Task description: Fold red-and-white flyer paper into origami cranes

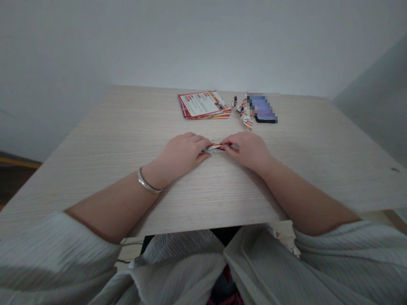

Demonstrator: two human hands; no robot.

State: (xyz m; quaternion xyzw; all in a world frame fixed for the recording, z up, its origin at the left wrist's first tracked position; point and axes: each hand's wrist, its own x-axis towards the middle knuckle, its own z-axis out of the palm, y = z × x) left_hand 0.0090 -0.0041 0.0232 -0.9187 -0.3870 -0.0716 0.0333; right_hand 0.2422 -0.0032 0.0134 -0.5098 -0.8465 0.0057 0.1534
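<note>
A small folded piece of printed paper (pixel 216 148), whitish with red and orange edges, lies low at the middle of the table between my two hands. My left hand (pixel 187 153) pinches its left end, thumb nearest me and fingers on the far side. At the right end, my right hand (pixel 248 151) grips it between thumb and fingertips. Both hands rest close to the tabletop, and the fingers cover much of the paper.
Beyond my hands lies a stack of printed leaflets (pixel 205 104) with red borders. Twisted, folded paper pieces (pixel 244 117) sit right of the stack, beside a phone (pixel 264 111) that is partly pixelated. The pale wooden table (pixel 133 123) meets a wall (pixel 203 46) at its back edge.
</note>
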